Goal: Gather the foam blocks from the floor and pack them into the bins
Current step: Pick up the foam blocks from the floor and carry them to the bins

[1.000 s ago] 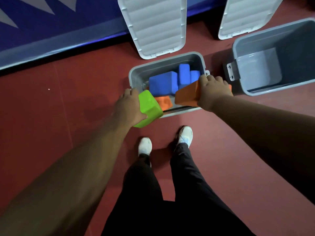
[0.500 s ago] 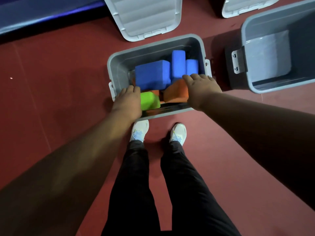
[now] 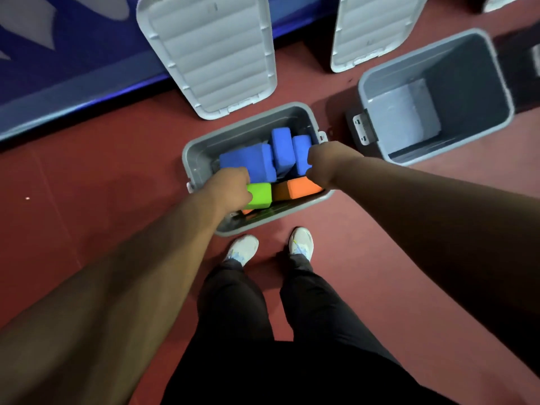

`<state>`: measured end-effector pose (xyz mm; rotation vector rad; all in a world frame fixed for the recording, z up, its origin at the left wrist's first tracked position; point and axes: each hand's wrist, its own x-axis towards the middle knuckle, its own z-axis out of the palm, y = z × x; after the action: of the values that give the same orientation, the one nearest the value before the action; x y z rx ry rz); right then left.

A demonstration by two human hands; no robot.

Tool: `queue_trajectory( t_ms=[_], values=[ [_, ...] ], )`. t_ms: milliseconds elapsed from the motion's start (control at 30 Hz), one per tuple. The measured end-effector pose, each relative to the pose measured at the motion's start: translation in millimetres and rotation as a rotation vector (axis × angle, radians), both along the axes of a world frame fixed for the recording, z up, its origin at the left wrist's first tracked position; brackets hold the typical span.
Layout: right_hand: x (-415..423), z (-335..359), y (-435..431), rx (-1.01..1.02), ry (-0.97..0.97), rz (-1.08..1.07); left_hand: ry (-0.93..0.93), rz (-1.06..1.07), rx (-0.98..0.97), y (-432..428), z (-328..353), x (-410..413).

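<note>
A grey bin (image 3: pixel 245 125) stands on the red floor just ahead of my feet and holds several foam blocks. Blue blocks (image 3: pixel 248 165) fill its far half. A green block (image 3: pixel 260 195) and an orange block (image 3: pixel 295 188) lie side by side at its near edge, over another orange piece. My left hand (image 3: pixel 229 187) reaches into the bin, its fingers curled round the green block's left end. My right hand (image 3: pixel 324 163) hovers over the right end of the orange block with fingers loosely curled, holding nothing that I can see.
A second grey bin (image 3: pixel 467 92) stands to the right with nothing inside. Two grey lids (image 3: pixel 210 54) (image 3: pixel 377 27) lean against the blue padded wall (image 3: pixel 58 68) behind the bins. My white shoes (image 3: pixel 242 248) stand close to the near bin.
Both hands lowered the green and orange blocks from the bin's near rim into it. The right hand has since slid off the orange block toward the right. The view shifted back.
</note>
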<state>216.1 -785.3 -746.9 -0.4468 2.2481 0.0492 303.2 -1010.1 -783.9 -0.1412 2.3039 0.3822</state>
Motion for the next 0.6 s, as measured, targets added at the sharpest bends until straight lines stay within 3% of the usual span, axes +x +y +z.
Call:
queue_trajectory(
  t_ms=[133, 300, 600],
  values=[
    [12.7, 64.4, 3.9, 0.001, -0.002, -0.058, 0.065, -0.136, 0.043, 10.5, 47.9, -22.7],
    [62.4, 134.4, 29.7, 0.010, 0.136, -0.309, 0.108, -0.298, 0.088, 39.4, 114.1, -32.2],
    [245.7, 197.6, 129.8, 0.052, 0.134, -0.844, 0.166, -0.745, 0.172, 185.8, 200.5, 32.6]
  ],
)
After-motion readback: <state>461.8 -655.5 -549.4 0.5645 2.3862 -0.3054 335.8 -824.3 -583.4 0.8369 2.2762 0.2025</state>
